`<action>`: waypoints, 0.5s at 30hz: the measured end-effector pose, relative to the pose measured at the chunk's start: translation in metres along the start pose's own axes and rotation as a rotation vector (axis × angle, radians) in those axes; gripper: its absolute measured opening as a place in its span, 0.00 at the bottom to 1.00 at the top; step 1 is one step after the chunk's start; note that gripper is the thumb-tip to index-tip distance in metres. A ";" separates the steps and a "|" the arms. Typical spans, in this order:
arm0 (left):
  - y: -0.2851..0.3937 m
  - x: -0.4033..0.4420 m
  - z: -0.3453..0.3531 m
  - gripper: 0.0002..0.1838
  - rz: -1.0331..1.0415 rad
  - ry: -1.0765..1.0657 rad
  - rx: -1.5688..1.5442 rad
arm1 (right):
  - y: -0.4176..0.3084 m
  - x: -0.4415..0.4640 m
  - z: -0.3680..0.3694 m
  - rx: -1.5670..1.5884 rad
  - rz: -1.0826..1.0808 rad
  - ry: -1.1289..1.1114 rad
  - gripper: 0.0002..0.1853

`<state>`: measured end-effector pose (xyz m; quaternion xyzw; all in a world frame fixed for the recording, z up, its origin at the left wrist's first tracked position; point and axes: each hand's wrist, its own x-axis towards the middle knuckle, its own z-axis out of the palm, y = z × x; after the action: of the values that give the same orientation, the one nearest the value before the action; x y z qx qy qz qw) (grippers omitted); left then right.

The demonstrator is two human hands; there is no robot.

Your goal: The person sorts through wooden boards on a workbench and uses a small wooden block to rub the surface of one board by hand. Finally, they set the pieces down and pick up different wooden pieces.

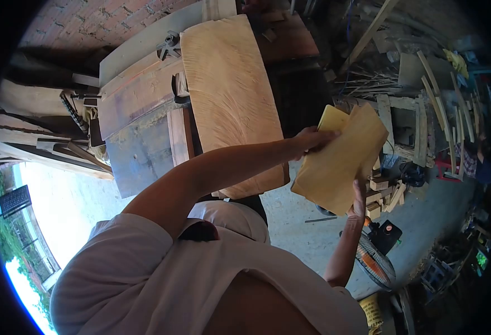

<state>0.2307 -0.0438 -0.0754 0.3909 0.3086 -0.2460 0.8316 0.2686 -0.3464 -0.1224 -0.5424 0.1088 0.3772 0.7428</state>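
Note:
Thin yellowish-tan sheets [340,162], which look like paper or sandpaper, are held up at the right of the wood. My left hand [312,140] reaches across and grips their upper left side, with a brighter yellow piece [332,124] beside its fingers. At the lower right edge my right hand [357,202] holds the sheets, its fingers partly hidden behind them. A broad, pale wooden board [229,95] with a wavy, grooved surface lies left of the sheets, below my left forearm. Neither hand touches the board's visible surface.
Left of the board are a worn work surface [139,151] and a black knob [170,41]. An orange-bladed fan [375,261] stands at the lower right. Wood blocks [380,195] and wooden strips [438,106] lie farther right, near a person in plaid [470,162].

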 end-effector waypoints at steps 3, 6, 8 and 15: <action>0.006 -0.012 0.026 0.48 0.189 -0.154 -0.050 | -0.026 -0.024 0.014 -0.015 -0.051 0.018 0.36; 0.022 -0.027 0.028 0.45 0.380 -0.261 0.012 | -0.048 -0.039 0.038 -0.102 -0.129 0.038 0.39; 0.022 -0.044 0.018 0.45 0.376 -0.251 0.005 | -0.056 -0.049 0.062 -0.156 -0.194 0.043 0.40; -0.014 -0.154 -0.048 0.52 0.343 -0.147 -0.257 | -0.047 -0.062 0.149 -0.495 -0.044 -0.073 0.46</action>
<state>0.1001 0.0127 0.0018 0.3093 0.2051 -0.0873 0.9245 0.2209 -0.2475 0.0047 -0.6961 -0.0259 0.3954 0.5987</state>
